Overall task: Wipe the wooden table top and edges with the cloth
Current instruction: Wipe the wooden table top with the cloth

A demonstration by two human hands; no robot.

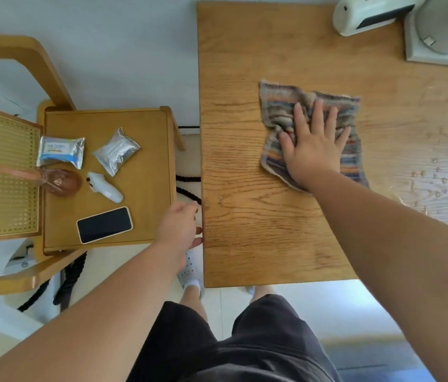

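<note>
the wooden table [245,216] runs out past the right edge, and glare there washes its grain pale. the middle of the cloth [278,106] lies hidden under the right hand [313,144], its near corner behind the forearm. the left hand [178,227] has its fingertips turned away at the table's side, so i can't tell whether they grip it. the white appliance [369,15] and grey stand [437,37] are cut off at the top. the print on the foil packet [60,151] is too small to read.
</note>
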